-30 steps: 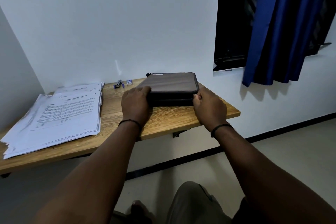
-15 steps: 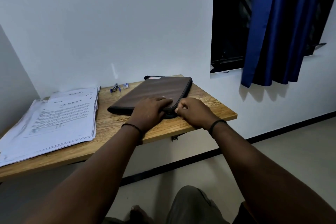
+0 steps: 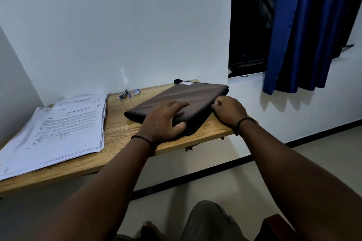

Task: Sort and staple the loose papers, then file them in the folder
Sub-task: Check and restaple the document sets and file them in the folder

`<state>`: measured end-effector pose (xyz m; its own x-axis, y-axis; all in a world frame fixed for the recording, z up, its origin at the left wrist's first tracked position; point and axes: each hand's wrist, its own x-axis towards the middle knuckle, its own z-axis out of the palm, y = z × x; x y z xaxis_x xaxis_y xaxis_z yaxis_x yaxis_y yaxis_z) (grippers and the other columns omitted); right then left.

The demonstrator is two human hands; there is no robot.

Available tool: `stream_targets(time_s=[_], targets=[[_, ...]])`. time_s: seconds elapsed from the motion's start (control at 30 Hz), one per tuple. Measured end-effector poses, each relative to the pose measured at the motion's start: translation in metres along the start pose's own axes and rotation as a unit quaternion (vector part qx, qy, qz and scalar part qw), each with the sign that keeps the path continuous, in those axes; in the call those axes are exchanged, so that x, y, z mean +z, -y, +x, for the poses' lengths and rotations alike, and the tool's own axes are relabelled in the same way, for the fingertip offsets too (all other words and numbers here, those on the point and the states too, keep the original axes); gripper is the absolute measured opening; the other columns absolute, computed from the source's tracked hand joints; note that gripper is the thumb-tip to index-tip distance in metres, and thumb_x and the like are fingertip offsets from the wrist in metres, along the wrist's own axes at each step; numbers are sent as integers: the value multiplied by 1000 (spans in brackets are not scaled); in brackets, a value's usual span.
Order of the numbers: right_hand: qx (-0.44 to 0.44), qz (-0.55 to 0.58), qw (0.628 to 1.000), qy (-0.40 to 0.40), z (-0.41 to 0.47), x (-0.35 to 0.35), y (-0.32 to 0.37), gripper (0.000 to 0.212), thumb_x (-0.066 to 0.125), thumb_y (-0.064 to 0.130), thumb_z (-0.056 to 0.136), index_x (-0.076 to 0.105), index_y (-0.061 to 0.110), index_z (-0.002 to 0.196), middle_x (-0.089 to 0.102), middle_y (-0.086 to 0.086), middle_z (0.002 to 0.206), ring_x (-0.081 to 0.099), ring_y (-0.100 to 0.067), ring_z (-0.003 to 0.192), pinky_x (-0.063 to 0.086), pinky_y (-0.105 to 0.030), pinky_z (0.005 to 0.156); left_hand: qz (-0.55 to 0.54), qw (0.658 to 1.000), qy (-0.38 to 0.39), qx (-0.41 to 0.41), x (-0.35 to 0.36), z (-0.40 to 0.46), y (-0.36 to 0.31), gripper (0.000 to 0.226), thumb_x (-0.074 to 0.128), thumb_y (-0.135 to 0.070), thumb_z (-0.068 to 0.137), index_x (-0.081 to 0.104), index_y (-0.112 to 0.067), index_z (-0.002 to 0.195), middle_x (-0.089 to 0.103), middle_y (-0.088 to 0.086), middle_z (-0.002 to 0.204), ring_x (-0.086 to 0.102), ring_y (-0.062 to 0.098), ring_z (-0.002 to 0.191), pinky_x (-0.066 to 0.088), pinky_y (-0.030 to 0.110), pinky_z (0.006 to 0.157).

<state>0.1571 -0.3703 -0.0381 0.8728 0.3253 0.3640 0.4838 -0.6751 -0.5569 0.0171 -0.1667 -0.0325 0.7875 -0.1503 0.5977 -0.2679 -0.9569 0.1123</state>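
A brown zip folder (image 3: 188,96) lies flat and closed on the right half of the wooden desk (image 3: 121,133). My left hand (image 3: 164,121) rests on its near corner, fingers spread over the top and thumb against the front edge. My right hand (image 3: 229,111) is curled at the folder's right edge and pinches something small there, probably the zip pull. A spread stack of loose printed papers (image 3: 64,129) covers the left part of the desk. A small blue stapler (image 3: 124,94) and a staple box (image 3: 136,91) sit near the wall behind the papers.
The desk is a narrow wall shelf with white walls behind and to the left. A dark window (image 3: 248,25) with a blue curtain (image 3: 305,29) is on the right. My knees (image 3: 205,221) and a chair edge (image 3: 274,227) are below.
The folder has been turned flat and angled across the desk. My right hand slid from the front corner along the right edge toward the back. My left hand stays on the near corner.
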Motion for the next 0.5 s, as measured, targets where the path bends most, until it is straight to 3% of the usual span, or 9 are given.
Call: stream_targets(time_s=[0.13, 0.23, 0.4, 0.5], targets=[[-24, -5, 999, 20, -4, 0, 5, 24, 57, 33, 93, 62, 16, 77, 64, 5, 81, 58, -17, 79, 44, -33, 67, 144, 989, -37, 23, 5, 1, -9, 47, 51, -41, 76, 70, -21, 115, 73, 2, 105, 65, 25, 97, 47, 36, 83], [-42, 3, 998, 40, -7, -2, 8, 24, 59, 34, 93, 63, 18, 76, 64, 8, 80, 57, -11, 78, 38, -28, 61, 230, 971, -43, -52, 7, 4, -9, 27, 54, -38, 80, 72, -26, 97, 73, -3, 95, 64, 26, 93, 40, 35, 80], [-46, 23, 997, 56, -7, -3, 7, 25, 62, 35, 89, 62, 18, 71, 68, 5, 74, 62, -13, 76, 40, -28, 62, 252, 956, 10, -149, 9, 4, -3, 26, 55, -42, 92, 68, -33, 113, 72, -5, 105, 60, 27, 103, 37, 39, 88], [-58, 68, 991, 97, -10, -1, 9, 25, 64, 35, 89, 66, 18, 71, 66, 8, 63, 61, -9, 67, 46, -32, 67, 320, 911, 45, -257, 6, 5, -1, 25, 60, -41, 83, 64, -30, 106, 68, 1, 99, 56, 32, 103, 35, 46, 93]])
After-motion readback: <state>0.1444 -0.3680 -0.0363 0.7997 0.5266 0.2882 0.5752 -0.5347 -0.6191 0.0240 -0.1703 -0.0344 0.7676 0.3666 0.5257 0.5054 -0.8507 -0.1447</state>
